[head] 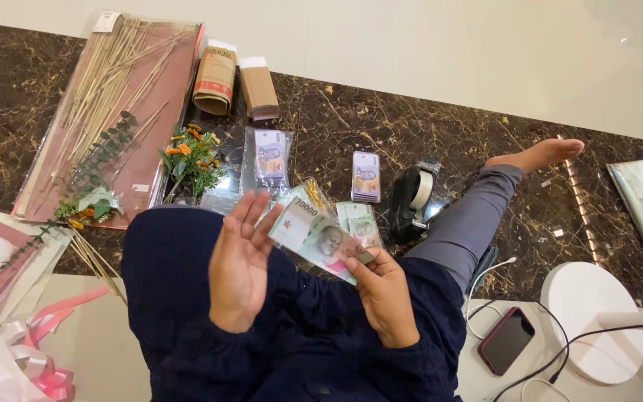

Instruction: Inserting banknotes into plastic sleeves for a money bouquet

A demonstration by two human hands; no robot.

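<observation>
The right hand (385, 298) pinches a green banknote (314, 234) by its lower corner, grip closed on it. The left hand (238, 264) is spread open, fingertips touching the note's left edge.

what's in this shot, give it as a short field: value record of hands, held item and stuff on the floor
left hand: open, fingers spread, holding nothing, beside the note
right hand: pinching a green banknote by its lower edge
floor ahead: banknote stacks, black tape dispenser, orange artificial flowers
left side: bundle of thin sticks on pink wrapping, pink ribbon
right side: phone with cable
</observation>
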